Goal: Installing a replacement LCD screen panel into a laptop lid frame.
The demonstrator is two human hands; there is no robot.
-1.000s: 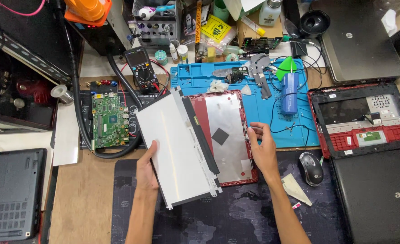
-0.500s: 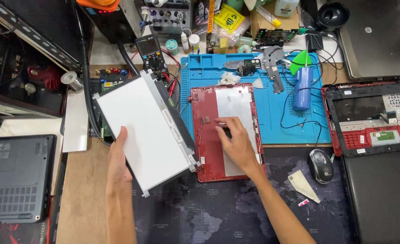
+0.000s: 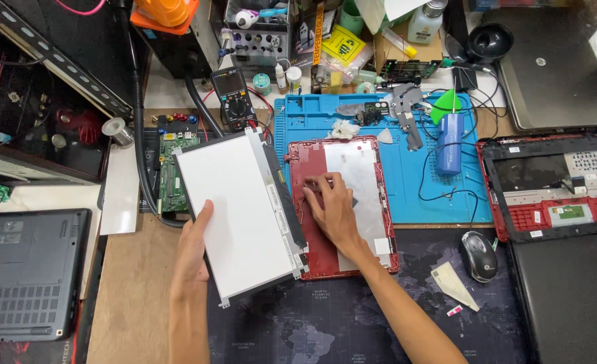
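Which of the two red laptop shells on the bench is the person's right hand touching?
The right hand rests in the red screen back cover beside the white display panel. The red palmrest frame at far right lies untouched.

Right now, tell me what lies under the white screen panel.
The left hand props the white screen panel tilted. A green circuit board shows at its left edge, the red lid shell at its right. Whatever is directly beneath is covered.

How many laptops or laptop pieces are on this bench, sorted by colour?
Red: 2, the lid shell under the right hand and the open base
Dark closed laptops: 3
White: 1, the screen panel held by the left hand
Total: 6
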